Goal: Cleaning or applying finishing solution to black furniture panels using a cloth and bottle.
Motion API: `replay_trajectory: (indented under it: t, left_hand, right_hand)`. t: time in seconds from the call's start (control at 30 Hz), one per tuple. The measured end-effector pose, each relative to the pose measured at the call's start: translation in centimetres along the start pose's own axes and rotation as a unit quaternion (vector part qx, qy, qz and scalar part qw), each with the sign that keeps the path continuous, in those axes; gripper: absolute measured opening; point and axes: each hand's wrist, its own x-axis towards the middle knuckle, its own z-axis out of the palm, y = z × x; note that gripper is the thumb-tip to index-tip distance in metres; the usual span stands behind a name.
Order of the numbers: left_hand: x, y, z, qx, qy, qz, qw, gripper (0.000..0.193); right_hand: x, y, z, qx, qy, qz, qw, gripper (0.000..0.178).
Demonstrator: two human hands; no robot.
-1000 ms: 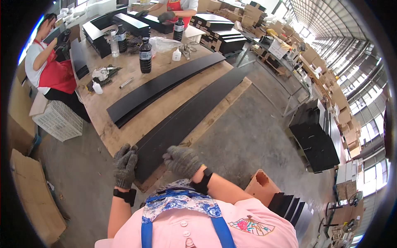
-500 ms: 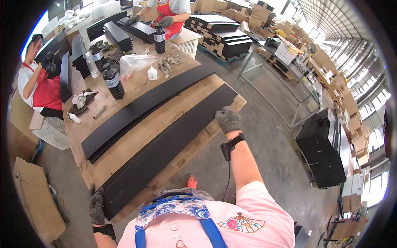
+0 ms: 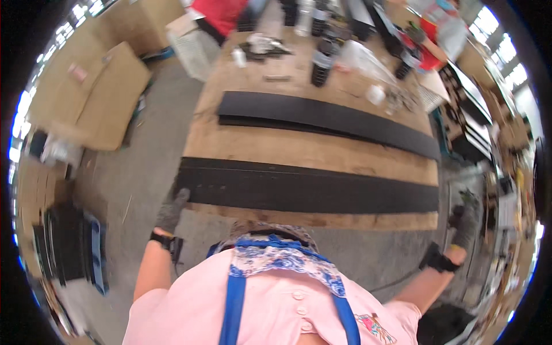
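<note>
A long black board (image 3: 310, 187) lies across the near part of the wooden table, with a row of small marks near its left end. My left hand (image 3: 171, 210), in a grey knitted glove, is closed around that left end at the table's edge. Past the right end of the board, my right hand (image 3: 464, 224) is in the air, gloved too and somewhat blurred. Its fingers look apart, with nothing seen in them. Farther back on the table (image 3: 259, 148) lies a stack of slightly curved black boards (image 3: 328, 118).
A dark bottle (image 3: 322, 66), a clear plastic bag (image 3: 365, 60), a small white bottle (image 3: 376, 94) and rags stand or lie toward the far side. Two people in red aprons (image 3: 428, 43) are beyond. Cardboard sheets (image 3: 92, 98) stand at left, black board stacks (image 3: 468, 115) at right.
My view has turned toward the left, so the table now lies nearly level before me. My right hand has come off the board and moved out past its right end. The left stays at the left end.
</note>
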Motion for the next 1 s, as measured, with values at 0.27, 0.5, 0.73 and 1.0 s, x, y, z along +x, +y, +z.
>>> replay_trajectory:
  t: [0.27, 0.5, 0.73, 1.0]
  left_hand:
    - [0.1, -3.0, 2.5, 0.186, 0.211, 0.108, 0.954, 0.091]
    - [2.1, -1.1, 3.0, 0.092, 0.199, 0.074, 0.973, 0.110]
    - [2.3, -1.1, 4.1, -0.240, 0.193, 0.044, 0.950, 0.122]
    - [1.1, 0.3, 3.1, -0.011, 0.252, 0.019, 0.967, 0.133]
  right_hand:
    - [-19.4, -19.0, 26.0, -0.135, -0.416, -0.299, 0.848, 0.031]
    - [-32.1, -19.1, 48.9, -0.125, -0.532, -0.613, 0.571, 0.024]
    - [-40.6, -14.9, 53.9, -0.259, -0.549, -0.714, 0.348, 0.016]
    - [-33.8, -17.5, 57.9, -0.346, -0.442, -0.668, 0.488, 0.029]
